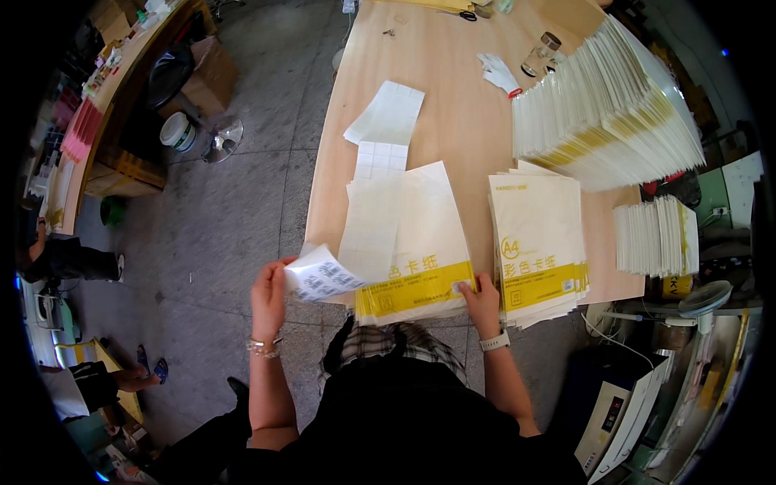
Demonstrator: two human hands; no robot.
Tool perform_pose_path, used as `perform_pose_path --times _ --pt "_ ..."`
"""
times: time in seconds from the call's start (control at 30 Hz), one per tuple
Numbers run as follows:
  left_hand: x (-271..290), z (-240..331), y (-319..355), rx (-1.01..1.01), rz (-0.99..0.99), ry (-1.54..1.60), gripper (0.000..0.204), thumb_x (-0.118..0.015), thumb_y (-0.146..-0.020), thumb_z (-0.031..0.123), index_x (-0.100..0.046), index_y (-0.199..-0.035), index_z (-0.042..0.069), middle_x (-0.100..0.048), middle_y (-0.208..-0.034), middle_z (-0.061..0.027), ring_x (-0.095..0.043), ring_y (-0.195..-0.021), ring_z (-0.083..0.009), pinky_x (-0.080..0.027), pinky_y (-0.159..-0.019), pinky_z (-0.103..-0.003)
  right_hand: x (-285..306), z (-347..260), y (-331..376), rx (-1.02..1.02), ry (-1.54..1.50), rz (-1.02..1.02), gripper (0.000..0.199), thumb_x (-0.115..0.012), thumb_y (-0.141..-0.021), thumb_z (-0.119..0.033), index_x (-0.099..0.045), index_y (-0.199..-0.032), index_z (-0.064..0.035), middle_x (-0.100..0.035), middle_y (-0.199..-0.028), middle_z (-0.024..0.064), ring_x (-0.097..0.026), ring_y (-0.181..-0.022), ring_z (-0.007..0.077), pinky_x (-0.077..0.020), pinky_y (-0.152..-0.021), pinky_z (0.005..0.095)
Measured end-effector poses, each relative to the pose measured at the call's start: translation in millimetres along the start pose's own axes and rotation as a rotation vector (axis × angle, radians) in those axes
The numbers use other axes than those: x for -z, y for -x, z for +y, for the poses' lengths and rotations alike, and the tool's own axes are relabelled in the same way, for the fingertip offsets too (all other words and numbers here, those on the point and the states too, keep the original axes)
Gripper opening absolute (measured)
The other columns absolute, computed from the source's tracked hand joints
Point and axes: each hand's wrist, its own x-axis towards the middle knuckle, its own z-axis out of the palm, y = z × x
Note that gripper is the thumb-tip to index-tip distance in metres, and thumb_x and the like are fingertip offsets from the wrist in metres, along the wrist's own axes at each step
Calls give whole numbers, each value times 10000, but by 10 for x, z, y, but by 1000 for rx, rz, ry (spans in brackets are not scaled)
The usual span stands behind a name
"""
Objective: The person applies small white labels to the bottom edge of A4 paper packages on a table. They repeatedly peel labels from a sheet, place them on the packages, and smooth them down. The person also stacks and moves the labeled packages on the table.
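the left hand (pixel 269 297) is just past the near left corner of the desk (pixel 461 97), its forearm running nearly straight up from the lower edge, with bracelets (pixel 263 347) round the wrist. its fingers are clamped on the near end of a white label strip (pixel 368 226), thumb side toward the desk. that end lifts and curls, its grey printed codes facing up. from there the strip's long axis runs away from the person and a little right, over the left part of a packet pile (pixel 428 214), to a folded, fanned part on the bare wood beyond.

the right hand (pixel 483 305) is at the pile's near right corner, its forearm slanting up and inward, a pale-banded watch (pixel 495 341) on the wrist. the thumb tip lies against a small label on the top packet; whether the other fingers close underneath cannot be told.

the packet pile lies flat at the desk's near edge, printed face up, long axis pointing away with the far end leaning slightly left, yellow band nearest the person, lettering upright to them. just right of that hand, a second pile (pixel 535 230) lies the same way round, its near end slightly fanned.
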Motion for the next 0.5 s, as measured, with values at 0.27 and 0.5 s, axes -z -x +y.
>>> perform_pose_path --times 0.27,0.5 --pt "53 184 10 -106 47 -50 215 -407 -906 156 -543 -940 -8 -596 -890 -60 -504 -768 -93 -406 -687 -236 1472 -216 -7 -41 -360 344 214 -575 -816 -95 -532 -1000 5 -559 -873 17 -505 -786 84 -417 -687 204" --pt "-251 181 72 -53 -158 -91 151 -447 -878 120 -538 -877 0 -567 -727 -54 -503 -654 -90 -412 -589 -233 2210 1128 -329 -185 457 355 329 -598 -766 -76 -523 -1062 46 -552 -980 160 -507 -924 239 -404 -818 344"
